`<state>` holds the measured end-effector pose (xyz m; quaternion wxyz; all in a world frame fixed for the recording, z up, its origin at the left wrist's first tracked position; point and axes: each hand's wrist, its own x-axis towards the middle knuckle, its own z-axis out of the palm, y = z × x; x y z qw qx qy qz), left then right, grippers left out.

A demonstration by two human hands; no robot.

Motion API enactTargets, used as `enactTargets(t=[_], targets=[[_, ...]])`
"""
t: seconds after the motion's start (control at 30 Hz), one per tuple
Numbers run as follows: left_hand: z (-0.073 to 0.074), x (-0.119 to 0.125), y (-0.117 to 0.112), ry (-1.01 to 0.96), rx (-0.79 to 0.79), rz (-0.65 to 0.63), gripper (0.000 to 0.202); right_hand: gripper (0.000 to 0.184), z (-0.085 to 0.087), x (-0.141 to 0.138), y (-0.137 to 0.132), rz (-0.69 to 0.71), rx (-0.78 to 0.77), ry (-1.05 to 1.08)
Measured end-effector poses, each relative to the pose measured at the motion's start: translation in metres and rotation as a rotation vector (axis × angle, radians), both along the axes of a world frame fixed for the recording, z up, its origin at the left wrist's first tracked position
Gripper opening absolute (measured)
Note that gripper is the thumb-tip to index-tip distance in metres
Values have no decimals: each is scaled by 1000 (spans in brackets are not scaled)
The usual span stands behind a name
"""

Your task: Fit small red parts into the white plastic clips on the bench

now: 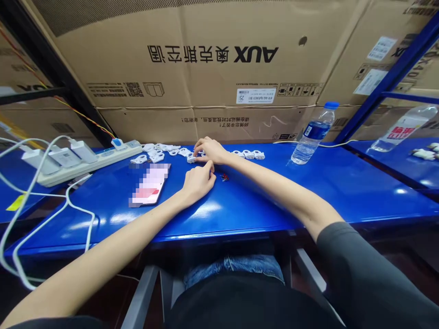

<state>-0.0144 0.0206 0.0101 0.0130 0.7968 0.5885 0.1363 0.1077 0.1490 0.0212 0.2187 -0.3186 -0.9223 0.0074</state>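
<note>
My right hand [211, 151] reaches across to the row of small white plastic pieces at the back of the blue table. Its fingertips close on one white ring-ended plastic piece [191, 159], partly hidden by the fingers. Just in front, my left hand [199, 182] is curled with its index finger by my right hand; whatever it may hold is hidden. More white pieces lie to the left [157, 157] and to the right [247, 154] of my hands. A little cluster of red and dark bits [224, 177], too small to name, lies below my right wrist.
A phone [151, 185] lies left of my hands. Behind it runs a white power strip [103, 160] with plugged chargers and loose cables. A water bottle [312, 135] stands at the right, another [403, 130] further right. Cardboard boxes [206, 91] wall the back.
</note>
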Motion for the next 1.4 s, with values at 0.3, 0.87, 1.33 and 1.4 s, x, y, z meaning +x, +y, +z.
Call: enactTargets(t=[0.3, 0.87, 1.33, 1.4], targets=[[0, 0, -1, 6, 15, -11, 25, 18, 13, 45, -37, -90, 156, 280], [-2, 1, 1, -257, 85, -57, 25, 18, -17, 113, -103, -113, 348, 123], [-5, 1, 3, -375, 131, -106, 15, 17, -19, 109, -105, -78, 413, 118], [-6, 1, 3, -386, 140, -119, 14, 17, -18, 108, -106, -81, 414, 113]])
